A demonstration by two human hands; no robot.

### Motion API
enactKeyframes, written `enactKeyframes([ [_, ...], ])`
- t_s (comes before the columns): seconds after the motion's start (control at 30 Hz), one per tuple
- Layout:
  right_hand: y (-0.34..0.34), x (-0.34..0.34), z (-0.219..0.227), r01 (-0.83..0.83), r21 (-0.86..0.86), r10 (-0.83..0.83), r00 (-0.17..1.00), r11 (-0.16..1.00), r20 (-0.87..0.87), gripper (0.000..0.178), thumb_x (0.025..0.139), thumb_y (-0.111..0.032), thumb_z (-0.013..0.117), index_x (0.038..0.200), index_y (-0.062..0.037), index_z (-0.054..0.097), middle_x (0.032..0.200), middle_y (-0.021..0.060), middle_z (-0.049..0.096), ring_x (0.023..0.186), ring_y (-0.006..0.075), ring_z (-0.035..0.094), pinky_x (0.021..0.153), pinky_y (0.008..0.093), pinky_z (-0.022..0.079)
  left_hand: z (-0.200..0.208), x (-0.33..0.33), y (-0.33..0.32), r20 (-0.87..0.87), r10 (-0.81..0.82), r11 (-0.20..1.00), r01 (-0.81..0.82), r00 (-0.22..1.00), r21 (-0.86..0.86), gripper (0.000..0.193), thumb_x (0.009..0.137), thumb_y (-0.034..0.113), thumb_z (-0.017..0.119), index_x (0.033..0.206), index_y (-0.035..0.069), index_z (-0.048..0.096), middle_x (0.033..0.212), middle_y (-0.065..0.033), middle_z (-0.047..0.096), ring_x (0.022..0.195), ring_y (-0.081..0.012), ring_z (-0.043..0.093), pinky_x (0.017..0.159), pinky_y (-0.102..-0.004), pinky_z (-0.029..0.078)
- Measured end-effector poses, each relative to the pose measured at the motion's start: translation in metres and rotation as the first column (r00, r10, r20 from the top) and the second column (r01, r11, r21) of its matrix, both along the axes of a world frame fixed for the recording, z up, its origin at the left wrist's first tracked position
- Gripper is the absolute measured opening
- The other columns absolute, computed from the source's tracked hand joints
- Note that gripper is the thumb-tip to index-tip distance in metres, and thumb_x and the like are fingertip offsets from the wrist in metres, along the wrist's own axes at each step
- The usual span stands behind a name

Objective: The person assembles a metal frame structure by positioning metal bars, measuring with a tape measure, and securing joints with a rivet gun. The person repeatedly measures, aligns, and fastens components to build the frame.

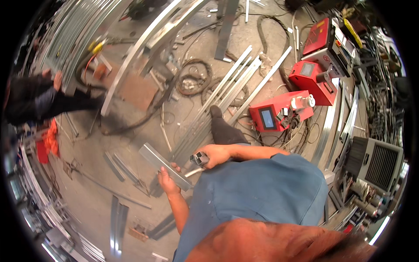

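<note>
My left hand (168,181) is closed around the near part of a flat grey metal profile (157,159), which slants away to the upper left above the floor. Fingers show on both sides of it. My right hand (218,154) grips a small bundle of square metal tubes (200,158); their hollow ends point left, toward the profile. The rest of the tubes' length is hidden by the hand. A short pale bar (194,172) shows just below the tubes, and I cannot tell what it is joined to.
Long metal tubes (235,83) lie on the floor ahead, by my foot (215,112). Red machines (279,114) with cables stand to the right. A coiled hose (194,76) lies ahead. Another person (37,100) stands at the left, near a long raised beam (131,61). Loose profiles (117,222) lie lower left.
</note>
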State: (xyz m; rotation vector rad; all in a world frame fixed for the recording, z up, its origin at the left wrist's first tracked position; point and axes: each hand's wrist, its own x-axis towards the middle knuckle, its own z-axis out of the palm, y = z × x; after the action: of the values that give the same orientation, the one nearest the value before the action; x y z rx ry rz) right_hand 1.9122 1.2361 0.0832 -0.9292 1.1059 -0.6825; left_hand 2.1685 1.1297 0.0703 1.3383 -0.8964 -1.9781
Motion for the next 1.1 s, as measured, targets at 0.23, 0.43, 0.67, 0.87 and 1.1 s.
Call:
enactKeyframes([
  [0.23, 0.028, -0.218, 0.016, 0.675, 0.187, -0.696, 0.713, 0.714, 0.085, 0.048, 0.079, -0.009, 0.071, 0.124, -0.0024, 0.06, 0.111, 0.0043, 0.066, 0.099, 0.0141, 0.062, 0.092, 0.0306, 0.049, 0.032, -0.269, -0.068, 0.005, -0.351, 0.932, 0.35, 0.936, -0.093, 0.053, 0.085, 0.01, 0.072, 0.132, -0.002, 0.05, 0.111, -0.0153, 0.065, 0.097, -0.0263, 0.065, 0.086, -0.0378, 0.052],
  [0.43, 0.029, -0.324, 0.059, 0.859, 0.192, -0.877, 0.443, 0.474, 0.185, 0.046, 0.08, -0.012, 0.077, 0.122, 0.0001, 0.06, 0.108, 0.007, 0.067, 0.096, 0.0155, 0.065, 0.088, 0.0318, 0.053, 0.079, -0.438, -0.111, 0.667, -0.159, 0.286, 0.681, 0.728, -0.674, 0.058, 0.074, 0.013, 0.084, 0.121, -0.002, 0.054, 0.113, -0.0169, 0.068, 0.099, -0.0326, 0.065, 0.086, -0.0388, 0.051],
  [0.67, 0.014, -0.445, 0.072, 0.925, 0.194, -0.935, 0.285, 0.326, 0.212, 0.052, 0.077, -0.015, 0.082, 0.122, -0.0003, 0.06, 0.105, 0.0083, 0.067, 0.095, 0.0186, 0.066, 0.084, 0.0334, 0.055, 0.093, -0.602, -0.169, 0.564, -0.111, -0.148, 0.548, 0.818, -0.823, 0.057, 0.074, 0.017, 0.085, 0.12, -0.001, 0.056, 0.119, -0.0192, 0.067, 0.103, -0.0382, 0.065, 0.087, -0.0434, 0.05],
  [0.87, 0.042, -0.557, 0.04, 0.985, 0.154, -0.983, 0.055, 0.083, 0.174, 0.057, 0.078, -0.012, 0.081, 0.126, 0.0005, 0.054, 0.113, 0.0122, 0.064, 0.096, 0.0225, 0.067, 0.084, 0.0369, 0.057, 0.107, -0.76, -0.182, 0.253, -0.697, 0.584, 0.736, 0.671, -0.343, 0.06, 0.076, 0.009, 0.076, 0.129, -0.007, 0.051, 0.107, -0.0156, 0.067, 0.092, -0.0205, 0.065, 0.082, -0.0326, 0.052],
  [1.1, 0.094, -0.692, 0.017, 0.955, 0.178, -0.95, -0.267, -0.239, 0.159, 0.051, 0.077, -0.012, 0.08, 0.12, -0.0006, 0.056, 0.109, 0.0101, 0.065, 0.092, 0.0222, 0.069, 0.073, 0.0366, 0.061, 0.101, -0.948, -0.178, -0.132, -0.807, 0.591, 0.788, 0.576, -0.174, 0.076, 0.074, 0.002, 0.07, 0.141, -0.014, 0.037, 0.117, -0.0204, 0.064, 0.108, -0.0255, 0.064, 0.096, -0.0366, 0.05],
])
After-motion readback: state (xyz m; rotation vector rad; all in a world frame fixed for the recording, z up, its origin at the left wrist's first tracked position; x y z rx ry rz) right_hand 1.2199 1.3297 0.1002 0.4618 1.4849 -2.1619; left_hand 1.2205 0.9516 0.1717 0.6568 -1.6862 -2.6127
